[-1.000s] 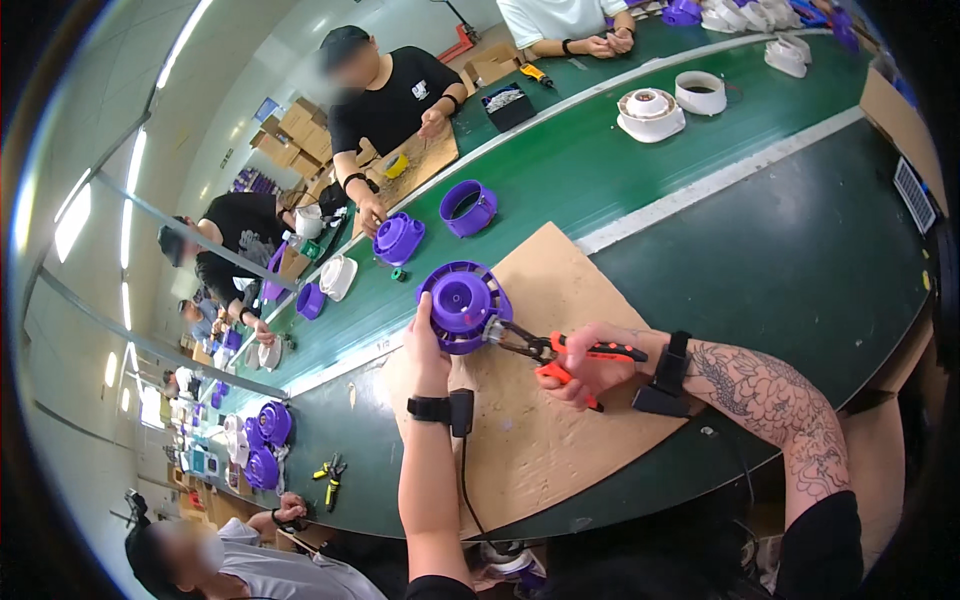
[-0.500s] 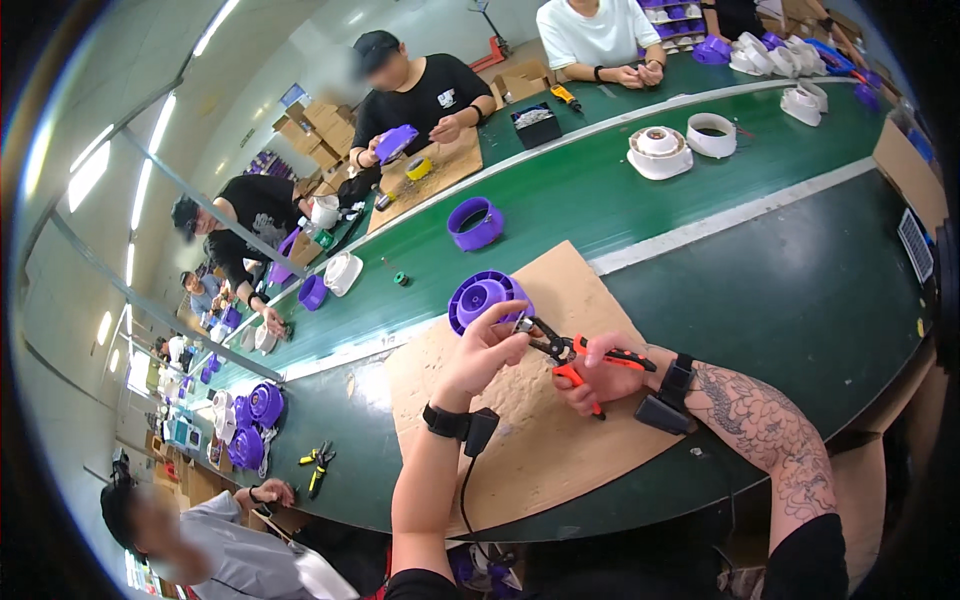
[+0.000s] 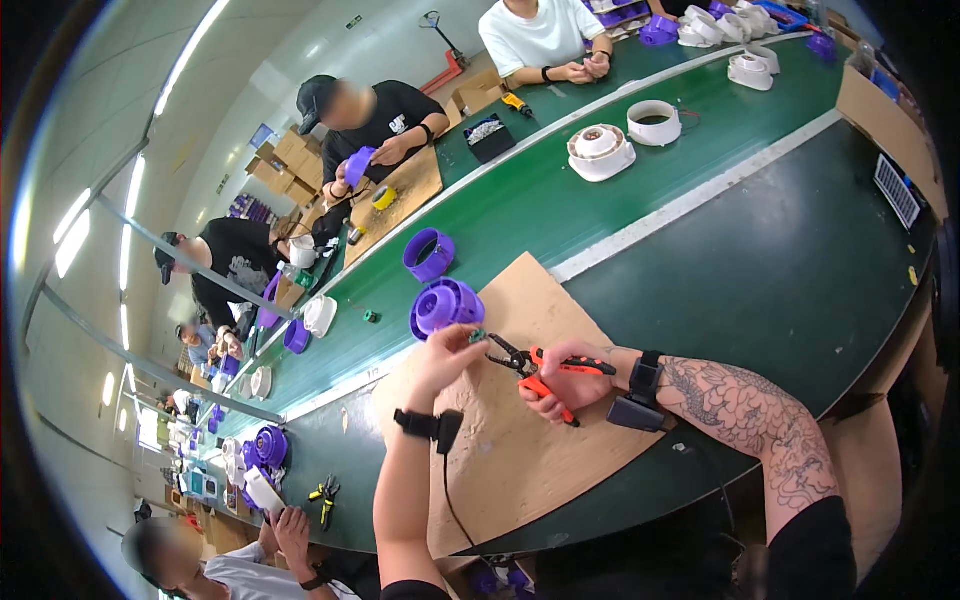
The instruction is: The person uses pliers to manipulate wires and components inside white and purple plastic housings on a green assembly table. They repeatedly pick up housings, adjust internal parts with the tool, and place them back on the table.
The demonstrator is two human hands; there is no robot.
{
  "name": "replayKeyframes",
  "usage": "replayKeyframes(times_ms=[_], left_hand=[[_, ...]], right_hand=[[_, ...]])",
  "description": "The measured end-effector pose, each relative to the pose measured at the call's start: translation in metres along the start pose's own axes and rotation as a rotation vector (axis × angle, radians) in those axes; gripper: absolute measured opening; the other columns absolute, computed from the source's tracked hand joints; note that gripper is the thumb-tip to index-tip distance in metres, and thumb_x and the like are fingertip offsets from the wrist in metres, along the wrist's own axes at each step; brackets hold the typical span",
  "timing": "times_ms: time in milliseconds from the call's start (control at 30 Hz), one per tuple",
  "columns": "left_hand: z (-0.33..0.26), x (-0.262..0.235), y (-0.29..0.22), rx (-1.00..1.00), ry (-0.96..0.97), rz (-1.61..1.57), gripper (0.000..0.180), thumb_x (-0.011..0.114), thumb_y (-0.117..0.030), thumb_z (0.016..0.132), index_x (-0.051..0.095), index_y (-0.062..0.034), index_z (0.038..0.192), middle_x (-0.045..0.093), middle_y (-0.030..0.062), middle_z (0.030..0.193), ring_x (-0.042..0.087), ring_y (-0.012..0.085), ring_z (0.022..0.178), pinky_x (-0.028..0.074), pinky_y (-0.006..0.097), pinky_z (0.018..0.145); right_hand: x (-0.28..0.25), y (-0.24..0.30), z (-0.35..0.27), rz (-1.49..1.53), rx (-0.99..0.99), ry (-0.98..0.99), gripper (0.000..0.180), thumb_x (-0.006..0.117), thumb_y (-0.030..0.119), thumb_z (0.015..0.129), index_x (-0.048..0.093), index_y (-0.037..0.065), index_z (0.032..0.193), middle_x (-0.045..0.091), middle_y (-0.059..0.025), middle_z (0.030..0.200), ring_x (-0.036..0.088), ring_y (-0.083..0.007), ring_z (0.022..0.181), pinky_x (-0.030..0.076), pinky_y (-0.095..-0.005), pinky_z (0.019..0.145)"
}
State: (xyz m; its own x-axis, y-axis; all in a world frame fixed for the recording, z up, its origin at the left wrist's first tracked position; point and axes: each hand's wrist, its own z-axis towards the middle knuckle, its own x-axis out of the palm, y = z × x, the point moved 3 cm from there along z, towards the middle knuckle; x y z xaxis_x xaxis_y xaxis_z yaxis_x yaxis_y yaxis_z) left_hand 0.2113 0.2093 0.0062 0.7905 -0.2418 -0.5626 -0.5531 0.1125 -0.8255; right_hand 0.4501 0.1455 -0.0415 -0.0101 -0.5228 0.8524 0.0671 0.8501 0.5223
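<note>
Left hand (image 3: 447, 355): fingers pinched on a small part, lifted off the housing since before.
Right hand (image 3: 562, 378): clamped around red-handled pliers (image 3: 535, 367).
Purple housing (image 3: 445, 305): on cardboard sheet (image 3: 560, 450), just beyond hands.

Bright, even light from ceiling strip lamps (image 3: 75, 228); sharp centre, strong fisheye bending, black vignetted corners.

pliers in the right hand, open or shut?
Open: the pliers in the right hand show red handles spread apart, jaws parted near the left hand.
</note>
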Motion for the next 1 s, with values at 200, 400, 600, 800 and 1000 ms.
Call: replayKeyframes(times_ms=[200,400,600,800,1000], left_hand=[[0.083,-0.052,0.082,-0.093,-0.358,0.211,0.042,0.084,-0.029,0.083,0.074,-0.0032,0.114,0.068,0.001,0.075,0.057,0.011,0.053,0.046,0.028,0.052],[0.134,-0.099,0.119,-0.169,-0.493,0.418,0.042,0.085,-0.036,0.075,0.08,-0.0072,0.106,0.075,0.0066,0.082,0.072,0.0213,0.08,0.055,0.035,0.075],[0.17,-0.045,0.098,-0.159,-0.672,0.361,0.062,0.086,-0.03,0.075,0.061,0.0044,0.121,0.078,0.014,0.099,0.074,0.0293,0.095,0.057,0.038,0.086],[0.178,-0.006,0.027,0.258,-0.481,0.366,0.032,0.081,-0.017,0.08,0.059,-0.002,0.098,0.067,0.0111,0.078,0.067,0.0229,0.071,0.055,0.036,0.068],[0.225,0.08,-0.053,0.441,-0.077,0.383,0.047,0.075,-0.015,0.084,0.057,-0.0033,0.126,0.072,0.016,0.085,0.072,0.0296,0.081,0.057,0.04,0.077]], right_hand=[[0.001,0.004,0.0,0.0,0.02,0.005,0.033,0.058,0.037,0.083,0.059,0.007,0.099,0.056,-0.0027,0.079,0.053,-0.0175,0.071,0.045,-0.0344,0.079],[-0.001,0.005,0.006,0.017,0.044,0.031,0.036,0.059,0.036,0.082,0.059,0.006,0.102,0.055,-0.0035,0.081,0.053,-0.0179,0.073,0.045,-0.0348,0.081],[-0.017,0.0,-0.004,0.088,0.003,0.052,0.04,0.062,0.036,0.081,0.056,0.006,0.106,0.053,-0.0037,0.084,0.052,-0.0174,0.077,0.043,-0.0335,0.081],[-0.01,0.015,0.003,0.121,-0.3,-0.108,0.024,0.059,0.031,0.086,0.057,0.008,0.093,0.053,-0.0027,0.076,0.052,-0.0179,0.07,0.045,-0.0331,0.075],[-0.023,0.033,-0.003,0.303,-0.676,-0.399,0.02,0.066,0.027,0.086,0.056,0.01,0.084,0.054,-0.0032,0.079,0.052,-0.0174,0.07,0.044,-0.033,0.073]])
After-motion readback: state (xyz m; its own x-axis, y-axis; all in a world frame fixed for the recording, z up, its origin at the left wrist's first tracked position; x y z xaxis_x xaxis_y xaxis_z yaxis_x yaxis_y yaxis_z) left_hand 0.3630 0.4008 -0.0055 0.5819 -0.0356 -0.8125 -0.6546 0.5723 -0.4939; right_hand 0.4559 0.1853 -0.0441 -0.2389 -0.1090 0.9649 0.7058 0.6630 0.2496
